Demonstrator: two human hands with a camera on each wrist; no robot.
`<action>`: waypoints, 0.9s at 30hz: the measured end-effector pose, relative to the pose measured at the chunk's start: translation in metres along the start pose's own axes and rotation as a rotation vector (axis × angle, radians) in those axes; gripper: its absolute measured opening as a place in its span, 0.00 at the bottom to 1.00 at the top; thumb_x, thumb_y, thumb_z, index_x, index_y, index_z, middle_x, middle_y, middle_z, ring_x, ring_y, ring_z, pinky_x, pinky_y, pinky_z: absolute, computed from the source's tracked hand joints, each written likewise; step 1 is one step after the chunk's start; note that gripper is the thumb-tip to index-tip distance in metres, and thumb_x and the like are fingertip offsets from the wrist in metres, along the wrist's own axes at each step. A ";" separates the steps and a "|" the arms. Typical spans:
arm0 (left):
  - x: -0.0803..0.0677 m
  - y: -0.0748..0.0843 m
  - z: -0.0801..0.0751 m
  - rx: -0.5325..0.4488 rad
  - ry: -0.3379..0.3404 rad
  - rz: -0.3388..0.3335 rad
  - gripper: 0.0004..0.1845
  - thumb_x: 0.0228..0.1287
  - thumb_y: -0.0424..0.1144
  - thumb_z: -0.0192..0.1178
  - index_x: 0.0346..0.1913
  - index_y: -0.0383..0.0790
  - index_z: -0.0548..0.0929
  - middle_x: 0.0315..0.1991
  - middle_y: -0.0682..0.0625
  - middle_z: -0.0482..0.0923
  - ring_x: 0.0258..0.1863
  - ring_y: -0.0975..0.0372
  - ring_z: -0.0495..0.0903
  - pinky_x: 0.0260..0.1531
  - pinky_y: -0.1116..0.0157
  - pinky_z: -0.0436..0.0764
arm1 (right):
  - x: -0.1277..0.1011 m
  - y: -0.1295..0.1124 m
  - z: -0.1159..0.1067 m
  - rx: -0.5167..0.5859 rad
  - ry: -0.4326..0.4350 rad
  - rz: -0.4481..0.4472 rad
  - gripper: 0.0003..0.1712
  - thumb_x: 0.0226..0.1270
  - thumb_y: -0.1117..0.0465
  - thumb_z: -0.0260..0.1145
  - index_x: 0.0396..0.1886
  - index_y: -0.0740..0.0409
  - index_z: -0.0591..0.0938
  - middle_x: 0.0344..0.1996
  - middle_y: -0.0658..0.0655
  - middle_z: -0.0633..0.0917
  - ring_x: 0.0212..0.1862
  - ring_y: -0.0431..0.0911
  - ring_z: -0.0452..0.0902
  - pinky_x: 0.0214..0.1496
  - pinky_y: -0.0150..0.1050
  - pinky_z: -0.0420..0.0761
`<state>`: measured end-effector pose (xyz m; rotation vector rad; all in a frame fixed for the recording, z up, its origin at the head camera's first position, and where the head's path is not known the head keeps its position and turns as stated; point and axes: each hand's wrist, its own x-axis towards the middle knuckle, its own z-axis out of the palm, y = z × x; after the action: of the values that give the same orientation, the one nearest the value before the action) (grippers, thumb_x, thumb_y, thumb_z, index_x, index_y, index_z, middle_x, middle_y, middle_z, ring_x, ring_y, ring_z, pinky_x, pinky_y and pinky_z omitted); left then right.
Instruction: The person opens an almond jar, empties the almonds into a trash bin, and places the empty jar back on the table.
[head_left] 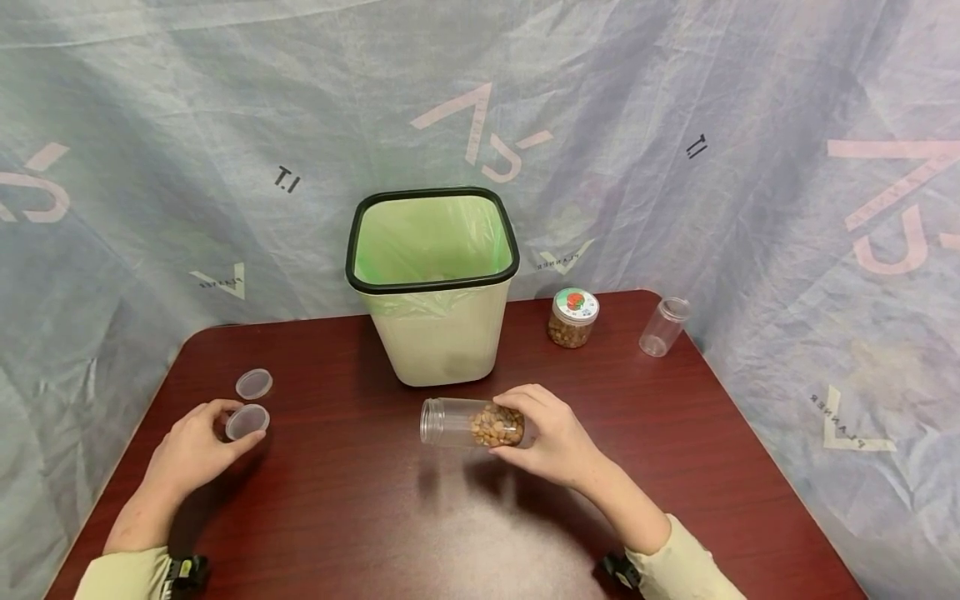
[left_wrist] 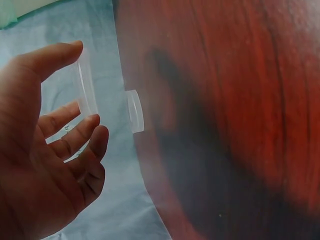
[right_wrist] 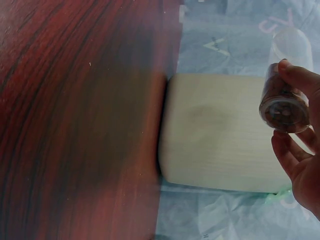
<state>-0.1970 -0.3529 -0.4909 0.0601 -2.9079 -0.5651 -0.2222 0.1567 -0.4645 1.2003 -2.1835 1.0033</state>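
My right hand (head_left: 551, 437) grips a clear jar (head_left: 453, 422) near its base and holds it on its side above the table. The jar has no lid on, and its mouth points left. Brown, bean-like pieces (head_left: 497, 425) are gathered at the base end. At the left, my left hand (head_left: 191, 446) pinches a translucent round lid (head_left: 247, 422) by its edge between thumb and fingers. In the left wrist view this lid (left_wrist: 86, 87) is seen edge-on, off the table. A second similar lid (head_left: 254, 384) lies on the table just beyond that hand.
A cream trash bin (head_left: 442, 337) with a black rim and green liner stands at the table's back middle. Right of it is a lidded jar (head_left: 572, 321) of brown pieces. An empty clear jar (head_left: 664, 327) stands near the right edge of the dark red table (head_left: 360, 517). Printed cloth (head_left: 600, 100) hangs behind.
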 end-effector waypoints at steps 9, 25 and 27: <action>0.007 -0.015 0.005 -0.016 -0.028 -0.020 0.36 0.52 0.64 0.68 0.53 0.38 0.78 0.38 0.42 0.78 0.34 0.51 0.76 0.25 0.53 0.72 | 0.001 0.000 0.000 0.005 -0.002 0.004 0.36 0.39 0.58 0.84 0.51 0.59 0.81 0.47 0.51 0.81 0.51 0.44 0.76 0.57 0.31 0.71; 0.014 -0.031 0.004 -0.030 -0.048 -0.027 0.35 0.52 0.61 0.69 0.52 0.35 0.78 0.36 0.43 0.78 0.31 0.54 0.75 0.25 0.60 0.69 | 0.001 0.000 -0.001 -0.010 -0.011 0.012 0.36 0.39 0.58 0.84 0.52 0.59 0.81 0.47 0.51 0.81 0.51 0.44 0.76 0.56 0.31 0.71; 0.014 -0.032 0.004 -0.031 -0.054 -0.029 0.35 0.52 0.61 0.69 0.52 0.35 0.78 0.37 0.42 0.78 0.32 0.53 0.76 0.25 0.59 0.70 | 0.001 0.000 -0.001 -0.013 -0.012 0.013 0.36 0.39 0.58 0.84 0.52 0.59 0.81 0.47 0.51 0.81 0.51 0.44 0.76 0.56 0.31 0.71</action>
<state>-0.2116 -0.3823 -0.5045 0.0850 -2.9538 -0.6256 -0.2225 0.1574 -0.4635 1.1901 -2.2064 0.9883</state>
